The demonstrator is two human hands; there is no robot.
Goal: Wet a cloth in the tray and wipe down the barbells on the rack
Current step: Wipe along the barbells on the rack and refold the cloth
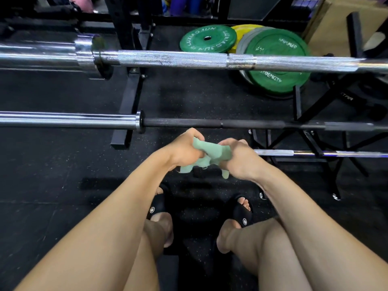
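Above the black rubber gym floor [63, 164], the left hand [184, 150] and right hand [237, 156] are each gripping one end of the green cloth [212, 154], just below the black barbell [210, 122]. Wringing appears to be in hand: the hands should be twisting in opposite directions until dripping stops.

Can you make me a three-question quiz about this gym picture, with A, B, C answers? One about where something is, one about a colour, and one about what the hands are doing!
1. Where is the small pale green cloth?
A. Draped on the top bar
B. Between both hands
C. On the floor

2. What colour is the flat round weight plate lying behind the thick chrome barbell?
A. Green
B. Red
C. Blue

3. What are the hands doing?
A. Hanging loose
B. Pressing the black-shafted barbell
C. Gripping the cloth

Answers: 1 B, the left hand and right hand each hold one end. 2 A, its face is green. 3 C, fingers curl round the cloth, short of any bar.
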